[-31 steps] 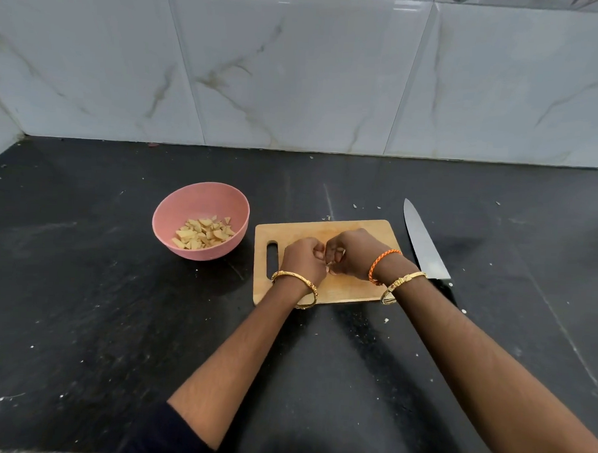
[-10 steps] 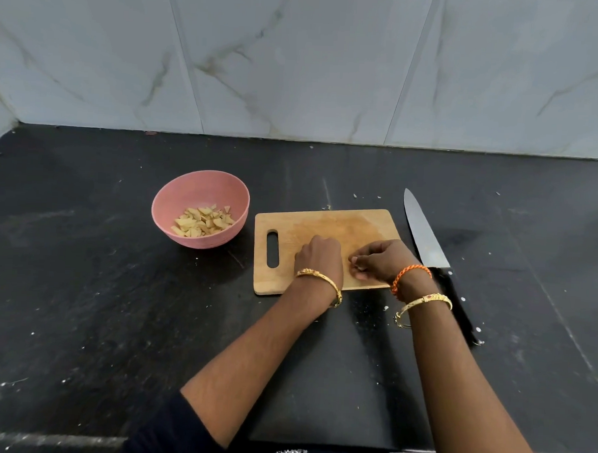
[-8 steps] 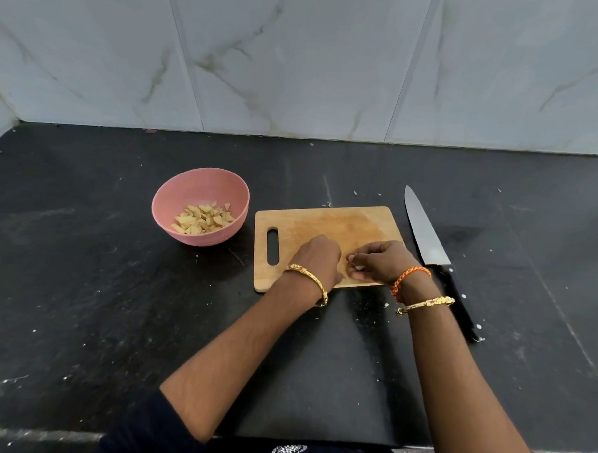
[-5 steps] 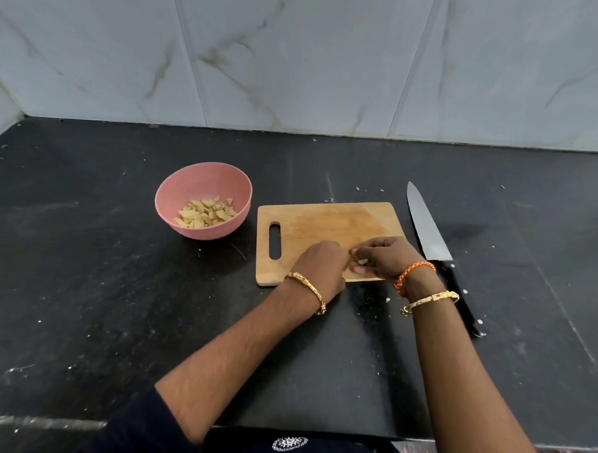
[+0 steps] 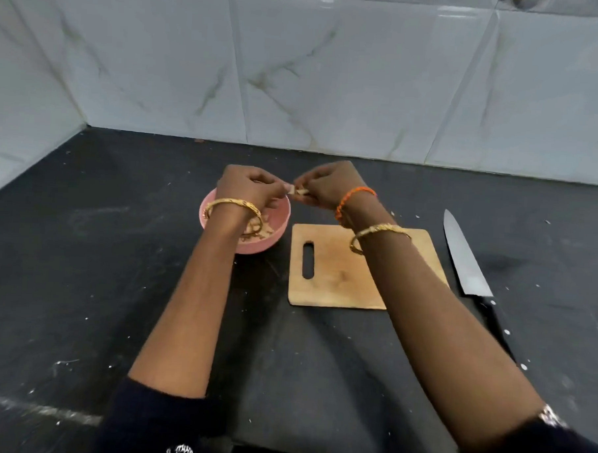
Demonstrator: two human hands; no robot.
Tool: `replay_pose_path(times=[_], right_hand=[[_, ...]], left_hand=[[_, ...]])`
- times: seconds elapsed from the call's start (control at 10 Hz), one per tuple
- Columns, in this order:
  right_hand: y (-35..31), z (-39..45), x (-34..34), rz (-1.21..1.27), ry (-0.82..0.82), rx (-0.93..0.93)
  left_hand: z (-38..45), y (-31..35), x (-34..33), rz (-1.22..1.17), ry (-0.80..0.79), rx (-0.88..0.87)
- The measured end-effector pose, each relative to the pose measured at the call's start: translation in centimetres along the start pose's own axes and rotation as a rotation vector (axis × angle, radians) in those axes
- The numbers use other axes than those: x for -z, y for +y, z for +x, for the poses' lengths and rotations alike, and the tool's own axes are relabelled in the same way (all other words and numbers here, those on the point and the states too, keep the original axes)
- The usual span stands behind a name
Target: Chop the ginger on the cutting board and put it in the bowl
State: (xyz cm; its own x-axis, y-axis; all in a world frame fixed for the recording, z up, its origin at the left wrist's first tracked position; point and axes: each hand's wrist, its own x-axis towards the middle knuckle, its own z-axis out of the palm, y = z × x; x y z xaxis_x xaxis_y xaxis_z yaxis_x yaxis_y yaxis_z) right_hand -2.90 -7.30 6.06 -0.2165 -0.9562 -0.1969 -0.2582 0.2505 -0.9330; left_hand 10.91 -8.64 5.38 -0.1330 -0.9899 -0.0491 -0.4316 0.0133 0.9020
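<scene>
From the head camera, both hands are raised together above the pink bowl [image 5: 218, 238], which makes sense if the last gathered bits are meant to fall straight in rather than scatter on the black counter [image 5: 82, 285]. The left hand [image 5: 246, 189] hangs right over the bowl with its fingers curled inward; whether it holds pieces inside that curl cannot be told, since the back of the hand faces the camera. The right hand [image 5: 330, 188] sits just beside it, above the bowl's right rim, fingertips drawn together in a pinch on a few pale ginger pieces [image 5: 300, 191] that peek out between the two hands. More chopped ginger lies in the bowl, partly hidden under the left wrist. The cutting board [image 5: 336, 272] lies just right of the bowl, touching nothing, and its visible surface looks bare, which suggests the chopping is finished and this is the clearing-up of the last scraps. The knife [image 5: 465, 261] rests flat on the counter just beside the board's right edge, blade pointing away and handle toward the person, parked out of the way since neither hand needs it now. I judge the task nearly complete, with only these pinched pieces left to release.
</scene>
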Motion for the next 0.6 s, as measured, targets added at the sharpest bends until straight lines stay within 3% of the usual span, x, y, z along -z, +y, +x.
replay_pose_path(times=[0.2, 0.4, 0.5, 0.6], right_hand=[[-1.8, 4.3, -5.0, -0.474, -0.137, 0.076], [-1.3, 5.1, -5.8, -0.453, -0.011, 0.188], [-0.3, 4.5, -6.1, -0.454, -0.007, 0.309], [2.3, 3.6, -6.7, -0.458, 0.182, 0.527]], left_hand=[[5.0, -2.0, 3.1, 0.458, -0.056, 0.201], [5.5, -3.6, 2.5, 0.456, 0.149, 0.146], [4.7, -4.0, 1.3, 0.457, 0.262, 0.035], [3.4, -4.8, -0.5, 0.490, 0.419, -0.168]])
